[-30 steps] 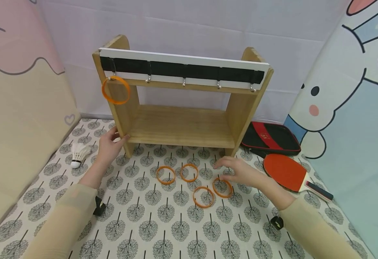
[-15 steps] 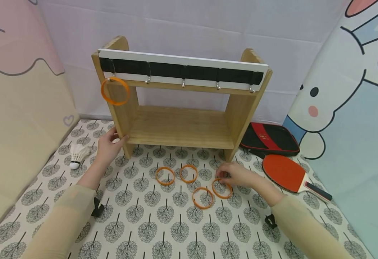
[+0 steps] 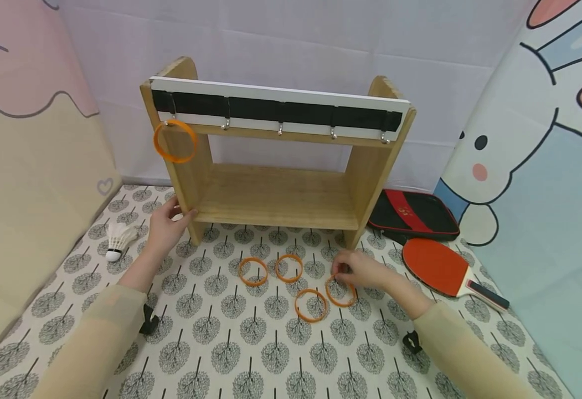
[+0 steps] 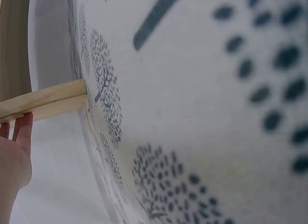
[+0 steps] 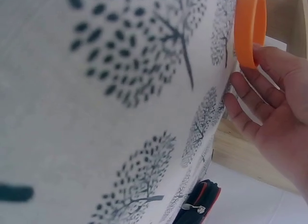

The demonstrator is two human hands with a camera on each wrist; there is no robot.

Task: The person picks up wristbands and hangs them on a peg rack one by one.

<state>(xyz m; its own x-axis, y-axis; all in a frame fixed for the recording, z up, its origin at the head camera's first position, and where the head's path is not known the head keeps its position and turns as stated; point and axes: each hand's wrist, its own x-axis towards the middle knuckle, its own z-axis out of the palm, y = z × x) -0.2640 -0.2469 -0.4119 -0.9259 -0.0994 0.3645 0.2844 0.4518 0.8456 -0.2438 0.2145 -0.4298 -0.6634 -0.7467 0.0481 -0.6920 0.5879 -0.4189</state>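
White cloth w/ black tree print (image 3: 221, 332) covers counter (image 3: 276, 366); L, cream-&-pink printed curtain (image 3: 36, 166); behind, plain white backdrop (image 3: 291, 39); R, pale-blue bunny-print curtain (image 3: 550, 233). Vs. 1 s ago: L hand (image 3: 165, 226) same, gripping side of light-wood rack w/ metal hooks (image 3: 276, 194); R hand (image 3: 362, 270) had fingers spread, now pinched. Hung orange ring (image 3: 177, 160) on far-L hook, unchanged. Thin orange plastic ring (image 5: 244, 29) sits at R hand's fingertips, pinched by far rim, just R of 3 matching orange rings (image 3: 254, 285) on cloth.
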